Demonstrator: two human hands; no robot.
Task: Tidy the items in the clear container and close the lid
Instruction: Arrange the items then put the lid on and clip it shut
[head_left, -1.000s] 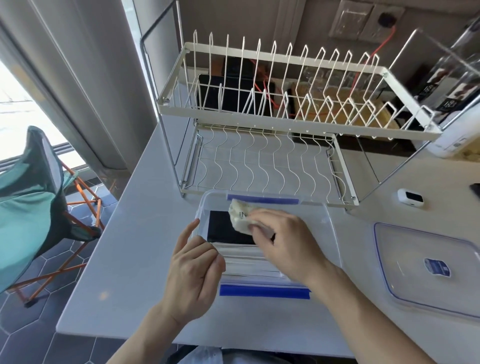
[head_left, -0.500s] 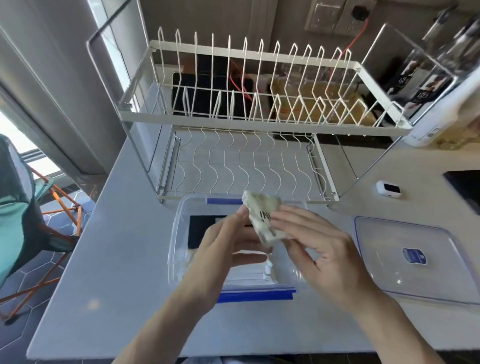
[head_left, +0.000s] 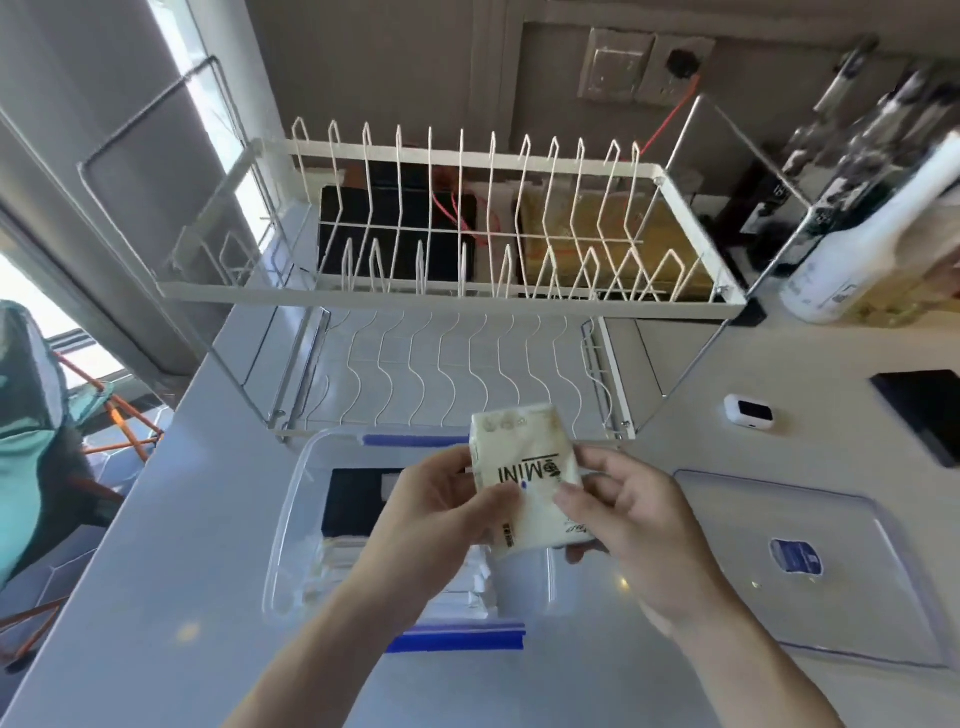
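A small cream tissue pack (head_left: 524, 467) marked "MINI" is held above the clear container (head_left: 291, 519). My left hand (head_left: 441, 525) grips its left edge and my right hand (head_left: 628, 525) grips its right side. The container sits open on the white counter, with blue latches at its far and near ends. Inside it lie a black flat item (head_left: 358, 499) and white packets (head_left: 343, 566), partly hidden by my left hand. The clear lid (head_left: 852, 577) with a blue label lies flat on the counter to the right.
A white two-tier dish rack (head_left: 457, 306) stands just behind the container. A small white device (head_left: 750, 411) and a black slab (head_left: 924, 410) lie at the right. A white bottle (head_left: 862, 260) stands back right. The counter's left edge drops to a folding chair (head_left: 31, 431).
The tissue pack has been lifted out of the container and turned upright. My left hand came off the container's rim and now holds the pack together with my right hand.
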